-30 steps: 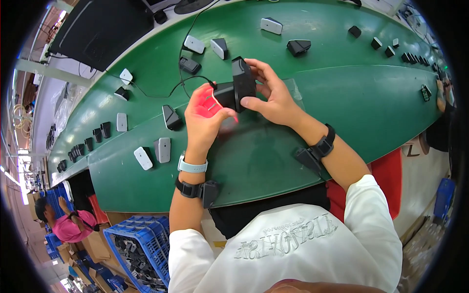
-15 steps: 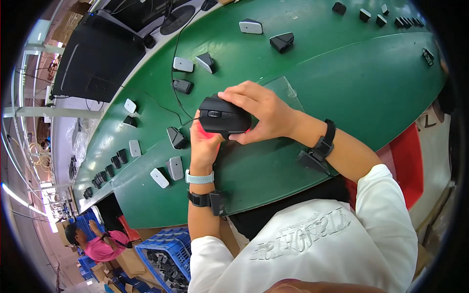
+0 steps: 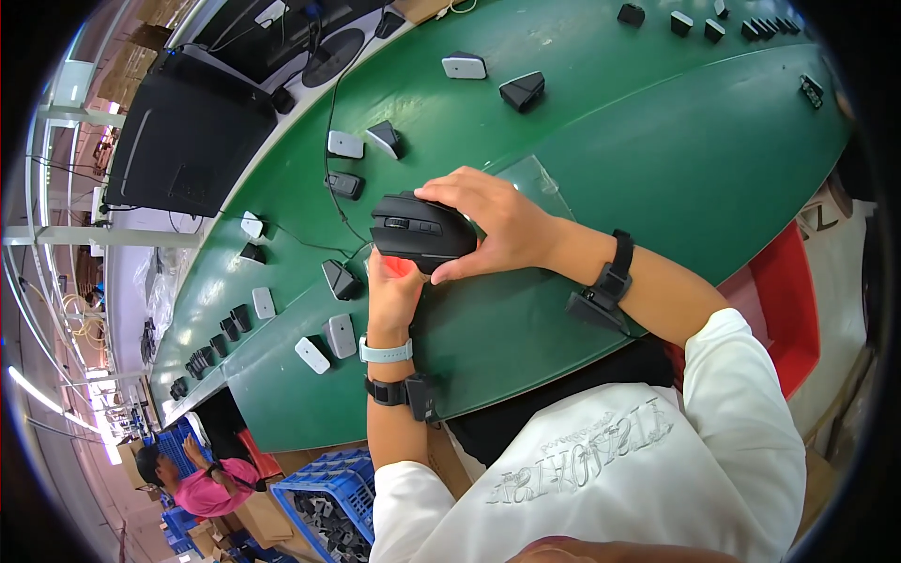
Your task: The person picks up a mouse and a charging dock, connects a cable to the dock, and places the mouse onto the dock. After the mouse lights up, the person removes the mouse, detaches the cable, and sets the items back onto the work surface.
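A black computer mouse is held above the green table, its scroll wheel toward the left. My right hand is closed on its right end, with fingers over the far side and the thumb along the near side. Below the mouse's near left side, my left hand supports it; most of its fingers are hidden underneath. Red light glows on the left hand. A thin black cable runs from the back of the table to the front of the mouse; whether it joins the mouse is hidden. Nearby lies a black angular piece.
Grey-white and black blocks are scattered on the green table. A clear sheet lies beyond my right hand. Monitors stand at the far left. A blue crate of dark parts, a red bin and a person in pink are beyond the table.
The mouse has moved slightly left and tilted, showing more of its top and near side. Both hands remain on it, and the whole view has shifted a little.
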Motion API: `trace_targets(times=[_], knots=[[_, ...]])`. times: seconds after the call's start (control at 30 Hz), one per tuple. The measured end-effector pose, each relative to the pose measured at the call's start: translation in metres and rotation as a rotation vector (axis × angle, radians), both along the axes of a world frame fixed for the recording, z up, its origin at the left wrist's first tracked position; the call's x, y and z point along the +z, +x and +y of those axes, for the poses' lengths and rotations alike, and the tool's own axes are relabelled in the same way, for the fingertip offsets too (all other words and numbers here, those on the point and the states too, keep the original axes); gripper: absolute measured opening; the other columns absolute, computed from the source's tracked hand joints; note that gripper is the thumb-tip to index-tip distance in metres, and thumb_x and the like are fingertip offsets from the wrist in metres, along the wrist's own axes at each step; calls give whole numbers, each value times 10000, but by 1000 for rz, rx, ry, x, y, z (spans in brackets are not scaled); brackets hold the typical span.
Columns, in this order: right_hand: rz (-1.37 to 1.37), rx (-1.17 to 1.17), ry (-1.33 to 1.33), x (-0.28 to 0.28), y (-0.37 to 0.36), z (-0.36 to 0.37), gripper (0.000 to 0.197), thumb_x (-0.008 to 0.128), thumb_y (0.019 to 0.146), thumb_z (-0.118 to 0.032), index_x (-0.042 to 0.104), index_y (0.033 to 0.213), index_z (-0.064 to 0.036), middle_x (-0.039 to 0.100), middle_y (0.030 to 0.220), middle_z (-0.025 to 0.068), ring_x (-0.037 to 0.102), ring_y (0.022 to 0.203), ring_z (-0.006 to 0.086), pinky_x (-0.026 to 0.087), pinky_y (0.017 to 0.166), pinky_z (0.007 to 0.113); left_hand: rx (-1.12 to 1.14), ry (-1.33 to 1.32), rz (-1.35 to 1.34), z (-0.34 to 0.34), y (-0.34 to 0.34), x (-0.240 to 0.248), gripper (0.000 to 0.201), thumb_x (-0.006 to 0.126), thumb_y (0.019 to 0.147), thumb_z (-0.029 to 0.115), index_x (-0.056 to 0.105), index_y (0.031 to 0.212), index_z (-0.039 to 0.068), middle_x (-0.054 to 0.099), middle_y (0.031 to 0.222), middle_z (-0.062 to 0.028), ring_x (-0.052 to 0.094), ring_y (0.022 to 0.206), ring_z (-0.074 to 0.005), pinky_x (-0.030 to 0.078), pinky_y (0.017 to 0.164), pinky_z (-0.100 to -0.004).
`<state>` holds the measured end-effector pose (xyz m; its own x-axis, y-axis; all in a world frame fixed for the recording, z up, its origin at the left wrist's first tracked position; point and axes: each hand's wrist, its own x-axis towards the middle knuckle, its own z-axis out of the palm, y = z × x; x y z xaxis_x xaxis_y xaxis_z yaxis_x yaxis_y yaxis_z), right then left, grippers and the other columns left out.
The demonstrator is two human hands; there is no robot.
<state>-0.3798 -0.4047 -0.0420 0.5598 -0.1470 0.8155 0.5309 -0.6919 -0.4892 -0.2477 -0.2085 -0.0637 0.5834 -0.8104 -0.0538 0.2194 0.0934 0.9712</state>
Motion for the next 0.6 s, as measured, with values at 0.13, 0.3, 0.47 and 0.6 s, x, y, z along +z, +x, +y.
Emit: trace_targets(times=[0.13,0.3,0.47,0.6], knots=[[6,10,52,-2,1,1,858,976,674,-366,600,1352,2,670,1254,182,660,1040,355,563,920,427,75,-118,169,-12,-23,30,553,598,877,-135,502,1404,3,634,1267,-105,655,1117,-194,569,889,-316],[84,64,122,4,-5,-16,700,861,661,-171,622,1305,-34,665,1179,165,645,1059,370,556,926,429,208,-278,335,-7,-9,42,512,645,969,-29,485,1451,35,635,1257,-98,638,1142,-186,543,938,-299],[511,264,-200,-5,-4,-18,625,846,631,-248,683,1188,-17,658,1105,170,633,1035,376,544,908,452,432,-174,-470,2,5,15,491,814,872,-35,585,1302,28,675,1238,-110,652,1105,-174,543,944,-307],[341,229,-239,6,-2,-16,616,888,674,-311,685,1175,-16,662,1095,162,646,971,362,550,852,434,465,-182,-697,1,1,14,380,864,804,-62,671,1125,5,700,1255,-175,693,1050,-196,583,889,-318]])
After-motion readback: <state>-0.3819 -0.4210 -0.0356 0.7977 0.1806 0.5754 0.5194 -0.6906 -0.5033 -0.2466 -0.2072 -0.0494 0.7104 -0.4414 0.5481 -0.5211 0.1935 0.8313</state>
